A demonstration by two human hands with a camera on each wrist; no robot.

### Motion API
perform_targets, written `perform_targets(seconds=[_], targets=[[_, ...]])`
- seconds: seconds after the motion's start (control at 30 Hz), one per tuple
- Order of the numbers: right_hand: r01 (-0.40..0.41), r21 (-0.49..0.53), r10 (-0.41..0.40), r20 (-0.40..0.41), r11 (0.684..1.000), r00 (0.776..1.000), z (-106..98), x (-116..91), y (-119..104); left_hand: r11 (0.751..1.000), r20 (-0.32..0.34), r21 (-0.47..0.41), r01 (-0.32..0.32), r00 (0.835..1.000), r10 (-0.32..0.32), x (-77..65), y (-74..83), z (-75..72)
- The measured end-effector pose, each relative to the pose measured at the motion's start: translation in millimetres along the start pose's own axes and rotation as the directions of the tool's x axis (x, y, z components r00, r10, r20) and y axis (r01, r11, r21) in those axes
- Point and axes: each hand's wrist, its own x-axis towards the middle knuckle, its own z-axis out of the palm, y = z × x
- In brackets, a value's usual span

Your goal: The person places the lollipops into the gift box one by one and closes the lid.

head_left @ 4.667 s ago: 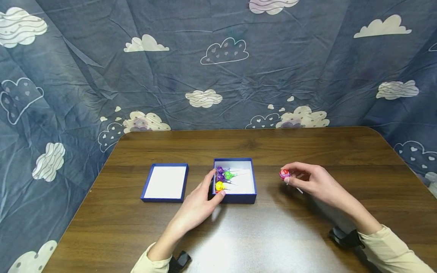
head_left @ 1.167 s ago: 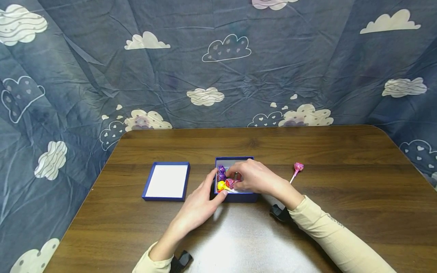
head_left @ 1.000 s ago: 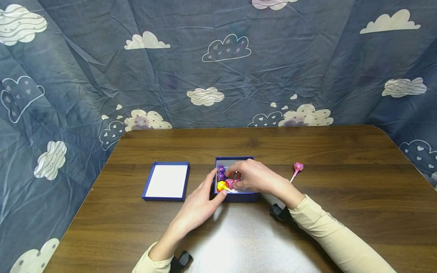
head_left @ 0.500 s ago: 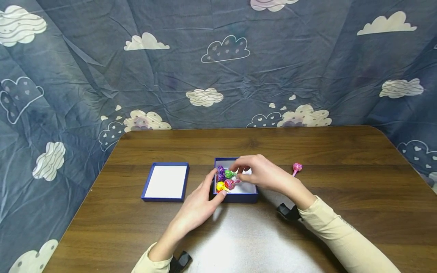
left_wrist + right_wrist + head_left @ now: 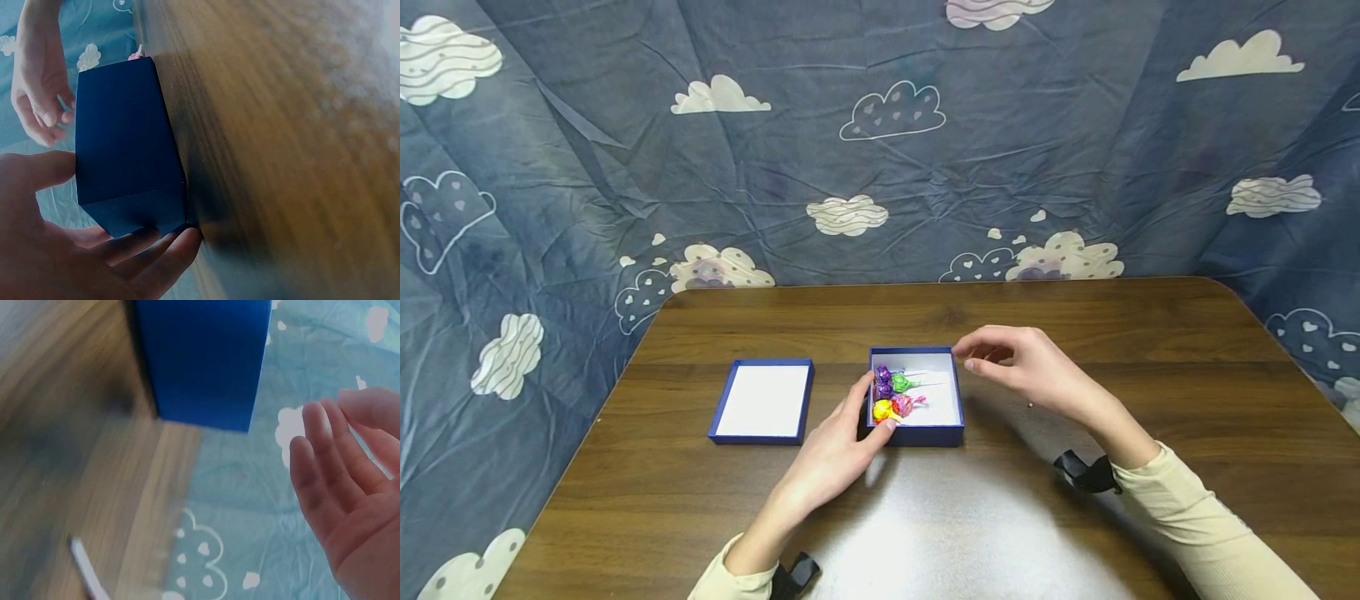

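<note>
My left hand (image 5: 831,457) holds the blue box (image 5: 925,437) at its left front corner, thumb on the front rim and fingers along the left side. Inside, heads to the left, lie purple lollipops (image 5: 883,375), a green lollipop (image 5: 902,383), a yellow lollipop (image 5: 882,410) and a pink-red lollipop (image 5: 903,405); a bit of red shows under the yellow one. My right hand (image 5: 1037,371) hovers just past the box's right rim, fingers loosely bent and holding nothing. It hides most of another lollipop on the table, whose white stick (image 5: 86,565) shows in the right wrist view.
A shallow blue lid (image 5: 762,402) with a white inside lies on the wooden table (image 5: 955,317), left of the box. Behind the table's far edge hangs a blue cloud-print cloth (image 5: 760,183).
My right hand laid the pink-red lollipop in the box, let go, then lifted and moved right, out over the table. My left hand has stayed at the box.
</note>
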Motion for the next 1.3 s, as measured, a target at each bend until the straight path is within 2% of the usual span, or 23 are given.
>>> perform_targets(seconds=[0.3,0.5,0.83,1.03,1.3], targets=[[-0.132,-0.036,0.13,-0.064,0.991,0.989,-23,-22,15,1.0,-0.004,-0.001,-0.001,1.0,0.001,0.1,-1.0,0.2],[-0.186,-0.045,0.18,-0.117,0.981,0.977,-34,-37,26,1.0,-0.004,0.005,0.003,1.0,-0.003,-0.7,-1.6,0.0],[-0.28,-0.071,0.263,-0.189,0.957,0.946,-40,-51,50,1.0,-0.008,-0.002,-0.006,1.0,0.006,0.2,-2.3,-1.1],[-0.356,-0.105,0.326,-0.224,0.929,0.918,-41,-55,66,1.0,-0.007,0.001,-0.011,1.0,0.011,0.7,-1.7,-0.5],[-0.478,-0.101,0.455,-0.185,0.873,0.871,-40,-59,82,1.0,-0.005,0.001,-0.013,1.0,0.013,0.9,-0.6,0.1]])
